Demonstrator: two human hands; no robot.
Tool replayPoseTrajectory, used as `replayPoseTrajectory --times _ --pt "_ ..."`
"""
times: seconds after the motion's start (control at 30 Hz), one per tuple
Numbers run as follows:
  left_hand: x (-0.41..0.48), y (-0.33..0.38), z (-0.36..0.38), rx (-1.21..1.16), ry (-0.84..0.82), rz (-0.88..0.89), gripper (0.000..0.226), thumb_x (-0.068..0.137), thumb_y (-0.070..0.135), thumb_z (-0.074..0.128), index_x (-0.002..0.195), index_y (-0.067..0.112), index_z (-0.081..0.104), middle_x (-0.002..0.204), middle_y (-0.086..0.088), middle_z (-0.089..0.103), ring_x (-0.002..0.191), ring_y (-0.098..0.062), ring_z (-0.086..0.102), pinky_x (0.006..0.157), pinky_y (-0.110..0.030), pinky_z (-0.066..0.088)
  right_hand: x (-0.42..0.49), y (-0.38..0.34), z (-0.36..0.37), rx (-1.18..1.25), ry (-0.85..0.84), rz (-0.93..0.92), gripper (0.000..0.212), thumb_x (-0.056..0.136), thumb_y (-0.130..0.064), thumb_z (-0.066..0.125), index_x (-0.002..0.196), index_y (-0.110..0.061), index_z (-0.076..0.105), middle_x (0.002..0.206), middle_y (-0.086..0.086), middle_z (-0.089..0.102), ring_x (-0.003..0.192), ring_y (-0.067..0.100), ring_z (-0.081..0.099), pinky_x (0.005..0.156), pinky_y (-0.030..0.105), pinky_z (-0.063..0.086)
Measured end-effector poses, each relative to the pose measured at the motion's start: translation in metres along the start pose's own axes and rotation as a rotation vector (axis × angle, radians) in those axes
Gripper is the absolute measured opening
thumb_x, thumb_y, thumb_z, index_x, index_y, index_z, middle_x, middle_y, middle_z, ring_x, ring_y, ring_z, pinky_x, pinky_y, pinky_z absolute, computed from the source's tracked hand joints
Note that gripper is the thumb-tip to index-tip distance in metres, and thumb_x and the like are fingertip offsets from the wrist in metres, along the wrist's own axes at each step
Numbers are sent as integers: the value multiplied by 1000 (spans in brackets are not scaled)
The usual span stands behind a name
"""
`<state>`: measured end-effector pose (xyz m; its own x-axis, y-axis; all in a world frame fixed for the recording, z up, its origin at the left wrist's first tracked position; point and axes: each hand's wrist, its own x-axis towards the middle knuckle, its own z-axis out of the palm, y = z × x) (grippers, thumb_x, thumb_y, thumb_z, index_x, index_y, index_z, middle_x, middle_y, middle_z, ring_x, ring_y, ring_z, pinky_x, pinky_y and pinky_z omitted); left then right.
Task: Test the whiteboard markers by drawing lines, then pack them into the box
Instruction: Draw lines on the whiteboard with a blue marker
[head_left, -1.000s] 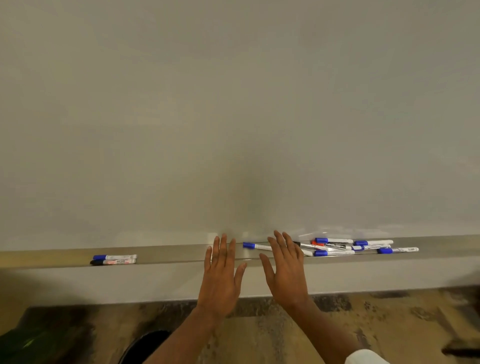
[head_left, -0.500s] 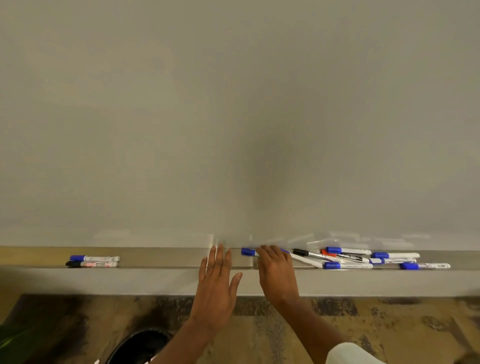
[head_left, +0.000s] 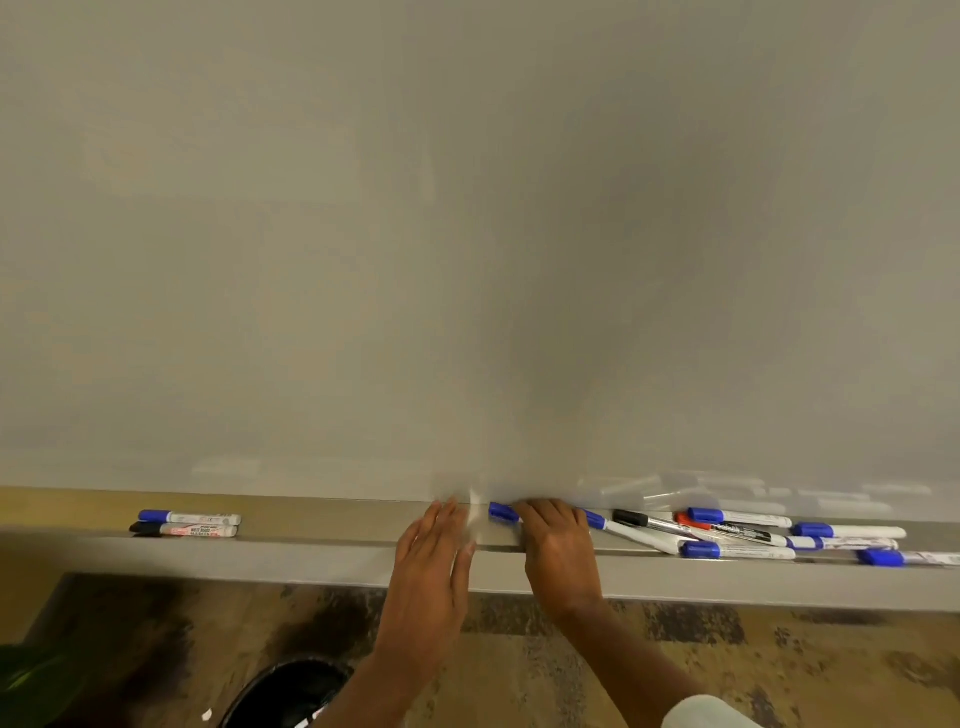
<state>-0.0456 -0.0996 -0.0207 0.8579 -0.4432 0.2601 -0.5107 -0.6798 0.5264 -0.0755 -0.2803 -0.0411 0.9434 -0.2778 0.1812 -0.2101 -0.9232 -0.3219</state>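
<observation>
1. My right hand (head_left: 558, 551) lies on top of a thin white whiteboard marker with a blue cap (head_left: 503, 512). My fingers bend down over its middle, so I have hold of it. Only the cap pokes out on the left side of my hand.
2. The marker lies flat in the long grey metal tray (head_left: 322, 525) under the big white whiteboard (head_left: 363, 234), just beside the board.
3. My left hand (head_left: 434, 566) is flat, with its fingers straight. It holds nothing. It hangs over the front edge of the tray, near my right hand, and it looks blurry.
4. I think the marker is light, hard and smooth, so it could roll or slip. The best place to hold it is the white middle part, not the cap, because the cap may pop off.
5. To my right is a messy pile of markers (head_left: 737, 535) in the tray, mostly with blue caps, plus a black one and a red one. Some lie across each other, and one end of my marker goes close to the pile, so a careless lift could bump them.
6. Far to my left lie two more markers (head_left: 187, 524), side by side and touching.
7. The board has no lines on it, so I think the testing has not begun. I cannot see the box.
</observation>
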Motion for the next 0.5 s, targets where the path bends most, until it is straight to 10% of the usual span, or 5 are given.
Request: replayPoseTrajectory --times 0.33,0.5 --pt "45 64 -104 -761 115 -437 24 99 31 59 118 24 72 104 7 78 99 -13 73 93 -29 58 3 -95 -113 869 140 199 24 96 -13 60 115 -28 64 109 -13 66 102 6 61 87 13 47" --pt "58 110 -173 -1087 -26 -425 29 100 26 60 125 19 72 115 1 77 112 -15 70 100 -31 52 0 -128 -204 1262 7 291 25 93 -6 64 109 -23 71 101 -6 73 94 15 68 77 28 57"
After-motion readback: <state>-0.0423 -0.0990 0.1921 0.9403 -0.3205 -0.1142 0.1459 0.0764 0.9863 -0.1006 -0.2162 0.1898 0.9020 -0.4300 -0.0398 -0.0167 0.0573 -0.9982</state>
